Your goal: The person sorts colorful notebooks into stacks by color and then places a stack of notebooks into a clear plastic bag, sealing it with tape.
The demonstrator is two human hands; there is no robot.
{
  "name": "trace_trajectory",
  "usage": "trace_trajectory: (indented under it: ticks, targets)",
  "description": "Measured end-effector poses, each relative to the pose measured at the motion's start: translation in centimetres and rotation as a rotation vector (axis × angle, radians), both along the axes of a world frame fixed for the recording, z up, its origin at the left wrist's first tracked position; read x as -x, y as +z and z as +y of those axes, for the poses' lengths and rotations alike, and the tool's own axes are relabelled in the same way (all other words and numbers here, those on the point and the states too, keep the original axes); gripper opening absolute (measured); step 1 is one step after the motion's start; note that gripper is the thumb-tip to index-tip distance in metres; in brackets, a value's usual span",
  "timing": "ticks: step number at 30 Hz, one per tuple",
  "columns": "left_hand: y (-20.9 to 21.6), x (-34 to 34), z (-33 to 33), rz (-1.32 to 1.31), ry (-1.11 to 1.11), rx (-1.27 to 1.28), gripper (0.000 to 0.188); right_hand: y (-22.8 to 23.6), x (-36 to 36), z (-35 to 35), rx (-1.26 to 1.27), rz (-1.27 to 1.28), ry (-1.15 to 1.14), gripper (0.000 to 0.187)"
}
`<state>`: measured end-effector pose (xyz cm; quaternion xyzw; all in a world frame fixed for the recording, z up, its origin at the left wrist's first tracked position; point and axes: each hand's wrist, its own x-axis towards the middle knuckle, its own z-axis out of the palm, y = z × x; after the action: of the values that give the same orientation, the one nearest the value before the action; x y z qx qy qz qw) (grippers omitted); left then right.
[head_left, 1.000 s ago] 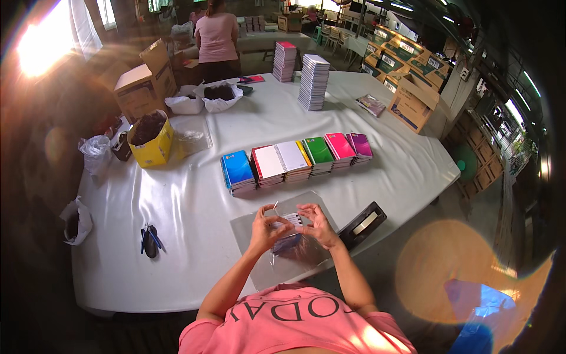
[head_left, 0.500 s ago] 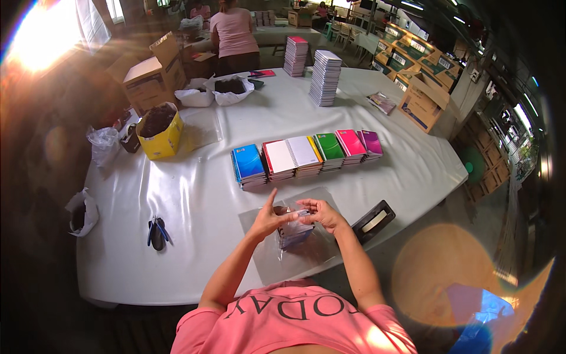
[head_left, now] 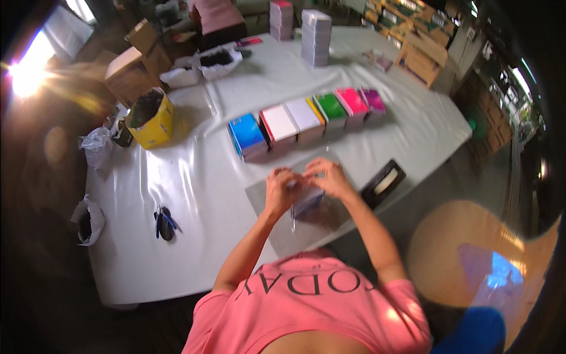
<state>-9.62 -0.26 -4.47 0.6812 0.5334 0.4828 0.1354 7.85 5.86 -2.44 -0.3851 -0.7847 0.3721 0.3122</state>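
A small stack of notebooks (head_left: pixel 308 204) in clear plastic stands at the table's near edge, its lower side bluish. My left hand (head_left: pixel 279 187) is closed on the clear plastic at the top of this stack, fingers curled. Close beside it, my right hand (head_left: pixel 331 178) pinches the same plastic with bent fingers. The hands nearly meet, and motion blurs the fingertips. Beneath the stack lie flat clear plastic sheets (head_left: pixel 285 237). Just beyond my hands runs a row of spiral notebooks: blue (head_left: pixel 247 134), white open pages (head_left: pixel 279 123), green (head_left: pixel 330 108), pink (head_left: pixel 352 101) and purple (head_left: pixel 374 100).
A black tape dispenser (head_left: pixel 383 184) sits to the right. Blue-handled cutters (head_left: pixel 165 223) lie at left, near a yellow container (head_left: pixel 154 125) and a plastic bag (head_left: pixel 97 147). Notebook stacks (head_left: pixel 316 38) and cardboard boxes (head_left: pixel 421 58) stand farther back. Another person (head_left: pixel 217 16) is behind the table.
My view has tipped downward, so the table sits higher in the picture. My left fingers, spread before, have curled in on the plastic, and my hands have come closer together.
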Motion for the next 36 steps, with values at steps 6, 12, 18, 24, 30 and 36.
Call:
trace_trajectory:
  ticks: [6,12,18,24,30,36]
  targets:
    - [4.4,0.7,-2.5,-0.078,-0.100,0.318,0.087,2.3,0.6,-3.7,-0.428,-0.263,-0.140,0.013]
    - [3.2,0.9,-3.3,0.346,-0.134,0.271,0.079,3.6,1.3,-5.6,-0.571,-0.537,-0.145,0.011]
    - [-0.3,0.3,-4.2,0.404,-0.088,-0.095,0.030,2.5,-2.7,-8.2,-0.261,-0.273,-0.252,0.023]
    - [0.2,0.3,-3.4,0.194,-0.195,-0.063,0.018,-4.1,-10.7,-8.3,0.181,-0.072,-1.205,0.033]
    - [0.7,0.6,-2.7,0.157,-0.278,-0.035,0.016,-3.1,-9.8,-7.6,0.705,0.444,-1.300,0.037]
    - [0.3,0.8,-2.7,0.131,-0.270,-0.039,0.018,-1.6,-8.4,-8.2,0.841,0.746,-1.251,0.046]
